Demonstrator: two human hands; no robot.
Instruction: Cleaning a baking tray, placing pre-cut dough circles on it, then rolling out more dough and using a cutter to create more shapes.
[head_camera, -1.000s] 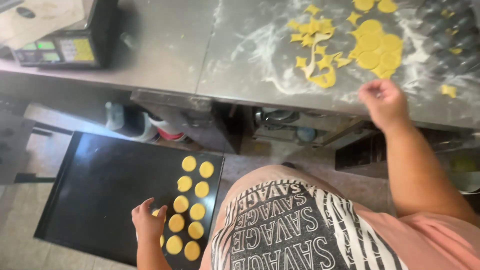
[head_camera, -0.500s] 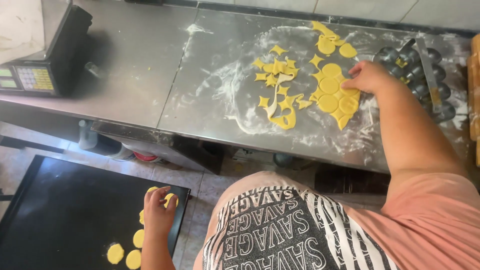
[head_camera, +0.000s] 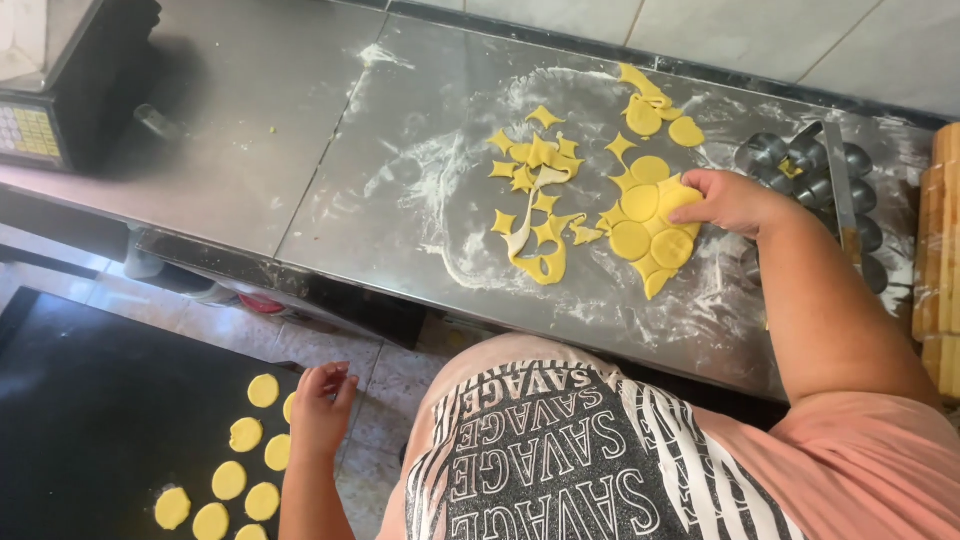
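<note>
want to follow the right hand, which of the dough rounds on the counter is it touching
The round at the top right of the cut cluster, under the right hand fingertips; the others lie left of or below them, untouched.

Stainless steel bench (head_camera: 250, 170) runs across the upper part of the view; all positions below are given relative to it. Its surface is dusted with white flour in streaks, heaviest toward the middle and right. A seam divides the top into two sheets. Behind the bench, a wall of pale tiles (head_camera: 760, 40) with grey joints. At the bench's left end stands a dark weighing scale (head_camera: 60, 100) with a keypad. At its right end, a stack of light wooden boards (head_camera: 940, 250). Below the front edge, a shadowed under-shelf. In front of the bench, a floor of beige tiles (head_camera: 330, 350). Light is bright and even, glaring off the steel.
</note>
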